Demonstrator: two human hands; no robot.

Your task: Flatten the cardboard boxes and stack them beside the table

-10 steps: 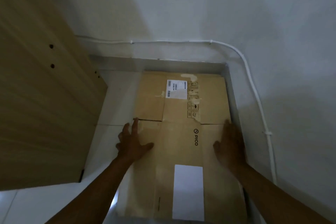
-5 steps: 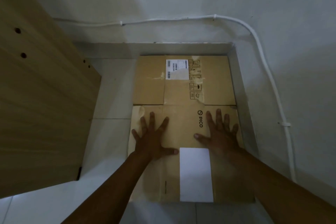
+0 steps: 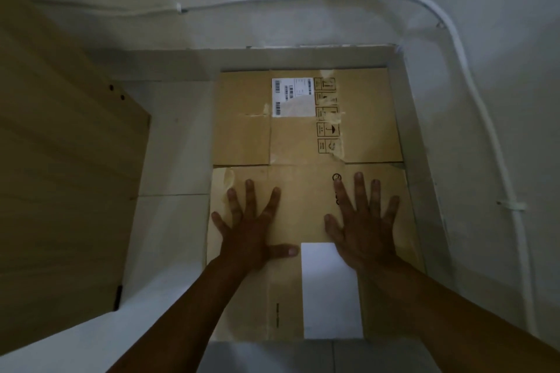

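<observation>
A brown flattened cardboard box [image 3: 303,142] lies flat on the floor in the corner, its far flaps against the back wall. It carries a barcode label, printed handling symbols and a blank white label near me. My left hand [image 3: 251,227] presses palm-down on its near half, fingers spread. My right hand [image 3: 363,221] does the same to the right, partly covering a printed logo. Neither hand holds anything.
A wooden table side panel [image 3: 63,179] stands at the left, with a strip of white tiled floor [image 3: 172,221] between it and the box. Grey walls close the back and right, and a white cable [image 3: 472,94] runs along them.
Both hands went from the box's side edges to its top face, palms flat. The view has shifted closer over the box.
</observation>
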